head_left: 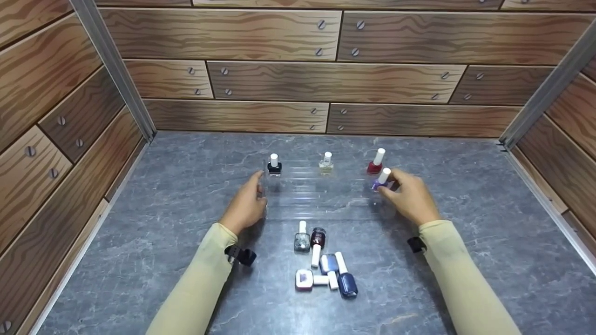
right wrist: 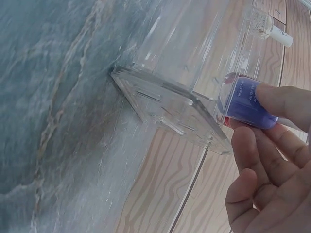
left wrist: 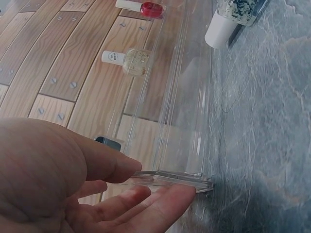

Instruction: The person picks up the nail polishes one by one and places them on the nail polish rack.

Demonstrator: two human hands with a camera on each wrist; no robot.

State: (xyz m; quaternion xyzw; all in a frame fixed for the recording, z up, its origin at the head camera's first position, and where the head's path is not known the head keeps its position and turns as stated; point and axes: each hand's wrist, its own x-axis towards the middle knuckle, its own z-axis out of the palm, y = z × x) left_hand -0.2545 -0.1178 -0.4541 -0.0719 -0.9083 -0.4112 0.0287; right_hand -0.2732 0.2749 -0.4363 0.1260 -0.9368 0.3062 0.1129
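Observation:
A clear stepped acrylic display rack [head_left: 302,201] stands on the grey marbled table. My left hand [head_left: 245,205] pinches the rack's left end panel [left wrist: 182,180] between thumb and fingers. At the rack's right end, my right hand [head_left: 413,194] holds a purple nail polish bottle [right wrist: 249,101] with a white cap, thumb on one side and fingers on the other. It is close in front of a red nail polish bottle [head_left: 374,166] on the top row. A pale clear nail polish bottle [head_left: 327,166] stands mid-row, and a black one [head_left: 274,167] at the left end.
In front of the rack lie several more bottles: a glitter one [head_left: 302,241], a dark red one [head_left: 318,238], a blue one [head_left: 328,263], a navy one [head_left: 347,284] and one with a pale base [head_left: 304,280]. Wood-patterned walls [head_left: 274,35] close off the back and sides.

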